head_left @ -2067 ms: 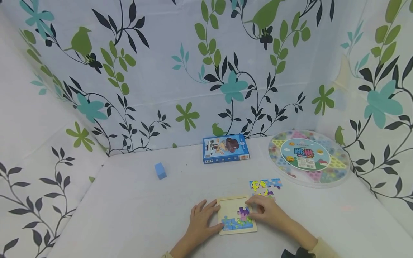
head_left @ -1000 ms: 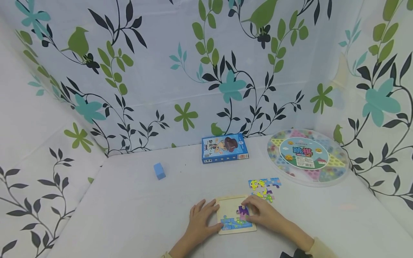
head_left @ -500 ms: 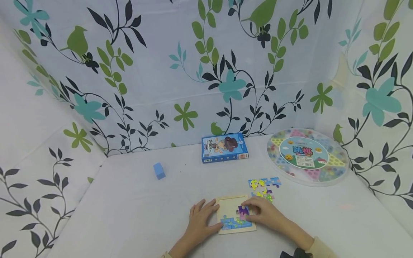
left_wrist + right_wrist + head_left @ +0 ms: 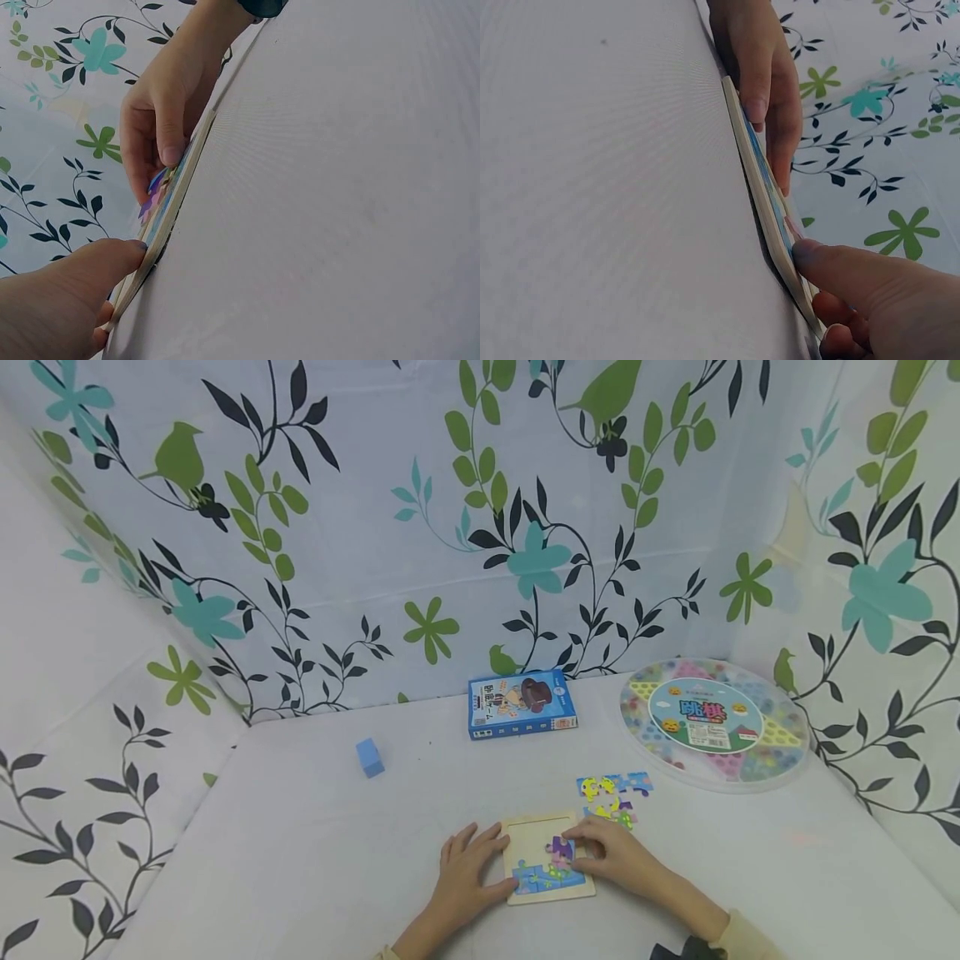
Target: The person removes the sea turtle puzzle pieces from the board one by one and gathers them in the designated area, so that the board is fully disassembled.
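Purple piece (image 4: pixel 560 846) slightly leftward (right hand (image 4: pixel 617 855) arched)

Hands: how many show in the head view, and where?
2: the left hand at the left side of the frame, the right hand at its right, by the purple piece. None seems hidden.

In front of me a pale, faintly creased cloth (image 4: pixel 337 527) hangs behind the white desk (image 4: pixel 300 860) and continues along both its sides, printed with green birds (image 4: pixel 180 456), teal flowers (image 4: pixel 538 560) and black leaves (image 4: pixel 317 412). Soft, fairly even light covers it all.
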The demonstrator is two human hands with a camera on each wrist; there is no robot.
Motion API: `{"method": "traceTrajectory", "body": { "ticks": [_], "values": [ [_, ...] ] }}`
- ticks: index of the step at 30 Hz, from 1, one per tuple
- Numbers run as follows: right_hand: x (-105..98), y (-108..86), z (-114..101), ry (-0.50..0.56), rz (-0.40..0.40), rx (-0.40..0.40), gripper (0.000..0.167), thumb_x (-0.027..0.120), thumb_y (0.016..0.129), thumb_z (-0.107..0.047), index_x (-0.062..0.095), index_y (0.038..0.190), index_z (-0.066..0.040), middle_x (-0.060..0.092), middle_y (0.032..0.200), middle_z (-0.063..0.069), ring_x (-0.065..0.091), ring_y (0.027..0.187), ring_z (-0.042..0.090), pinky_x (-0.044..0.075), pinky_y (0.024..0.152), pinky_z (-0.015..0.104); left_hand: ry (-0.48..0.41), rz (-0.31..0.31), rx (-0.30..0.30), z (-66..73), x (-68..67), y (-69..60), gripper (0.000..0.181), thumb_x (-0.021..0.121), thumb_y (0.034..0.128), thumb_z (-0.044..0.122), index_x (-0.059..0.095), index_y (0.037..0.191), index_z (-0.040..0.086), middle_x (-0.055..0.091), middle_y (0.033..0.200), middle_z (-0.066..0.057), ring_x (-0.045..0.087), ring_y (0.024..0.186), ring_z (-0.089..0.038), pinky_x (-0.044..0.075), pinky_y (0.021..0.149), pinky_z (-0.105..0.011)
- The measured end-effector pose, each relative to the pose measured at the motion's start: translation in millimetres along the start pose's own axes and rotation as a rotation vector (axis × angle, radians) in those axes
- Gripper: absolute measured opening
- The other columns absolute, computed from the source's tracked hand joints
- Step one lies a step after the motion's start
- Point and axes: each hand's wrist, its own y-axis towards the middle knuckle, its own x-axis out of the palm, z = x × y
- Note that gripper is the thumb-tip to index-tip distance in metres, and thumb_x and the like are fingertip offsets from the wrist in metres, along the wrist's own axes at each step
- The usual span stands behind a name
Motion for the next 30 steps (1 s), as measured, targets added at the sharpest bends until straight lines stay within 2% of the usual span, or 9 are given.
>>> {"method": "traceTrajectory", "body": {
  "ticks": [8,17,20,21,25,28,30],
  "values": [
    [1,-0.1,2,0.001,0.016,-0.042,0.025,0.07,0.077,-0.02,0.066,0.101,-0.012,0.05,0.077,-0.009,0.04,0.061,0.004,0.037,0.051,0.019,-0.005,-0.006,-0.007,0.3,0.1,-1.4,0.056,0.062,0.0778,0.048,0.055,0.121,0.013,0.043,0.133,-0.004,0.025,0.124,-0.036,0.009,0.094,-0.061],
    [-6,-0.5,1,0.019,-0.065,-0.089,0.022,0.072,0.075,-0.02,0.068,0.097,-0.017,0.053,0.083,-0.012,0.044,0.066,0.006,0.039,0.055,0.019,0.01,0.0,0.003,-1.1,1.6,-0.6,0.056,0.061,0.0784,0.048,0.054,0.121,0.013,0.043,0.134,-0.004,0.024,0.125,-0.035,0.009,0.095,-0.06],
    [-10,-1.2,-4,0.048,-0.066,-0.102,0.023,0.072,0.075,-0.015,0.068,0.098,-0.013,0.055,0.083,-0.008,0.045,0.064,0.011,0.039,0.054,0.019,0.01,-0.002,0.001,-0.6,1.5,-0.2,0.056,0.061,0.0783,0.048,0.054,0.121,0.013,0.043,0.134,-0.004,0.024,0.124,-0.035,0.009,0.095,-0.06],
    [-13,-1.7,-10,0.051,-0.057,-0.103,0.024,0.072,0.075,-0.012,0.068,0.098,-0.01,0.056,0.083,-0.006,0.046,0.064,0.013,0.038,0.053,0.018,0.011,-0.004,-0.001,-0.4,1.5,-0.1,0.056,0.061,0.0783,0.049,0.054,0.121,0.013,0.043,0.134,-0.004,0.024,0.124,-0.035,0.009,0.095,-0.06],
    [-25,-1.2,-7,0.045,-0.009,-0.134,0.027,0.072,0.074,-0.009,0.066,0.1,-0.006,0.057,0.082,-0.004,0.044,0.061,0.014,0.037,0.051,0.018,0.013,-0.012,-0.003,0.4,0.9,0.0,0.056,0.061,0.0787,0.049,0.054,0.122,0.013,0.043,0.134,-0.004,0.024,0.125,-0.035,0.009,0.095,-0.06],
    [-35,0.3,6,-0.001,0.027,-0.166,0.027,0.072,0.074,-0.012,0.066,0.1,-0.008,0.058,0.085,-0.007,0.043,0.062,0.009,0.039,0.052,0.019,0.013,-0.006,0.004,0.1,1.1,-0.2,0.056,0.06,0.0793,0.049,0.054,0.122,0.013,0.043,0.134,-0.004,0.024,0.124,-0.035,0.009,0.094,-0.061],
    [-45,0.0,8,-0.032,0.05,-0.16,0.026,0.073,0.073,-0.01,0.066,0.098,-0.008,0.059,0.085,-0.006,0.044,0.062,0.01,0.04,0.052,0.02,0.011,0.0,0.01,-0.3,1.6,-0.8,0.056,0.06,0.0797,0.049,0.054,0.122,0.012,0.043,0.134,-0.005,0.024,0.124,-0.036,0.009,0.094,-0.061]
  ]
}}
